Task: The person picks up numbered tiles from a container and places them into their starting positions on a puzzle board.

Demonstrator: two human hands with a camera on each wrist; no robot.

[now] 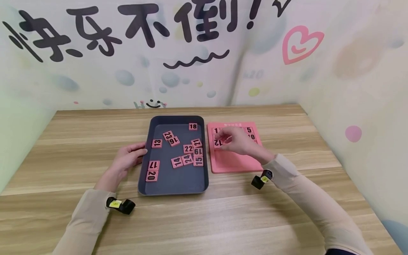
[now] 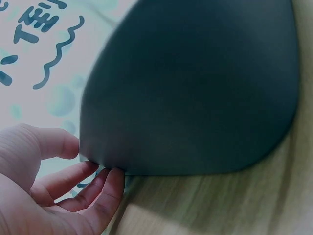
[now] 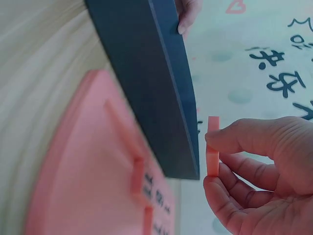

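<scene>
My left hand [image 1: 127,159] holds the left rim of a dark grey tray [image 1: 173,186]. In the left wrist view, its thumb is at the rim and its curled fingertips lie against the outer wall. Several pink number tiles lie scattered in the tray, among them 18, 13 and 22, some turned sideways. My right hand [image 1: 237,140] is over a pink number board [image 1: 234,163] right of the tray. Thumb and fingers pinch a small pink tile [image 3: 212,156], seen edge-on in the right wrist view. The hand covers part of the board's upper rows of numbers.
Tray and board stand side by side on a wooden table [image 1: 223,219], a narrow gap between them. Behind the table rises a wall [image 1: 127,88] with black lettering and coloured dots. Each wrist wears a small black camera, such as the left one [image 1: 127,206].
</scene>
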